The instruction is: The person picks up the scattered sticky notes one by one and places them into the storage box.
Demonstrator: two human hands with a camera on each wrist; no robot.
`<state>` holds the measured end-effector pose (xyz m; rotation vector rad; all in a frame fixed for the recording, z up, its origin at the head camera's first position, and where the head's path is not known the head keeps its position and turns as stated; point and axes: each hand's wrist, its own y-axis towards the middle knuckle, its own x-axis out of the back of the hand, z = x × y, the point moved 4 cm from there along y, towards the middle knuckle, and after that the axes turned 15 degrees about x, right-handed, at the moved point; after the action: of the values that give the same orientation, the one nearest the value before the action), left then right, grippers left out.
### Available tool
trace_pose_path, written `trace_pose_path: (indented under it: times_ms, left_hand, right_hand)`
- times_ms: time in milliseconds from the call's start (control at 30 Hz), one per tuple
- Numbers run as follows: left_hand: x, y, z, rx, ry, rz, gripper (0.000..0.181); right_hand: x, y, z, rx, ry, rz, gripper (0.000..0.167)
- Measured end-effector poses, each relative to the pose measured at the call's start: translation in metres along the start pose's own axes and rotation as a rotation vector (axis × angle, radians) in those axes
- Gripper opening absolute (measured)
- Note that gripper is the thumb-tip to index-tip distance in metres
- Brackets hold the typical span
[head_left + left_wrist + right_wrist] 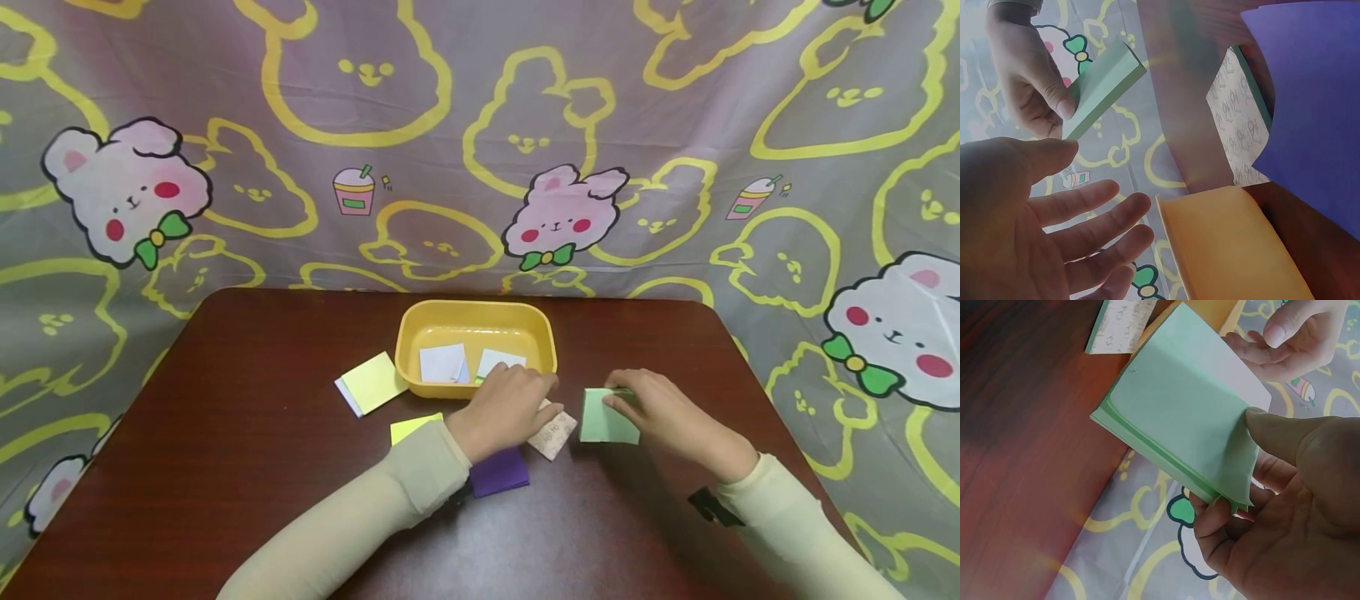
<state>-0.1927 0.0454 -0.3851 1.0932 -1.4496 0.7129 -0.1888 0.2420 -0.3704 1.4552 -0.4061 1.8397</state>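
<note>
My right hand (pixel 663 412) pinches a light green sticky-note pad (pixel 602 417), its thumb on one face and its fingers behind, as the right wrist view shows. That pad (pixel 1172 394) is held up off the table. My left hand (pixel 506 408) is in front of the yellow plastic box (pixel 420 389), its fingers loosely bent with nothing between them in the left wrist view. Partly under it in the head view lies a patterned beige pad (pixel 553 435). A purple pad (pixel 501 473) lies nearer, partly hidden by the left arm.
Two whitish pads, one left (pixel 441 364) and one right (pixel 500 360), lie inside the box. A pale yellow pad (pixel 375 383) sits left of the box on a bluish one. Another yellow pad (pixel 412 427) is partly covered by the left sleeve. A printed curtain (pixel 420 75) hangs behind the table.
</note>
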Motion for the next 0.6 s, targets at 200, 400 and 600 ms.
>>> trace_pose_path:
  times_ms: [200,400,600]
  left_hand:
    - [0.002,0.0,0.003,0.015,-0.014,0.005,0.026]
    - [0.004,0.0,0.008,0.027,-0.016,-0.015,0.024]
    - [0.005,0.0,0.012,0.017,-0.007,-0.043,0.026]
  right_hand:
    - [0.0,0.003,0.004,0.008,0.012,-0.004,0.004]
    - [0.0,0.008,0.009,0.025,0.013,-0.005,0.004]
    - [0.001,0.013,0.011,0.046,0.007,-0.006,0.006]
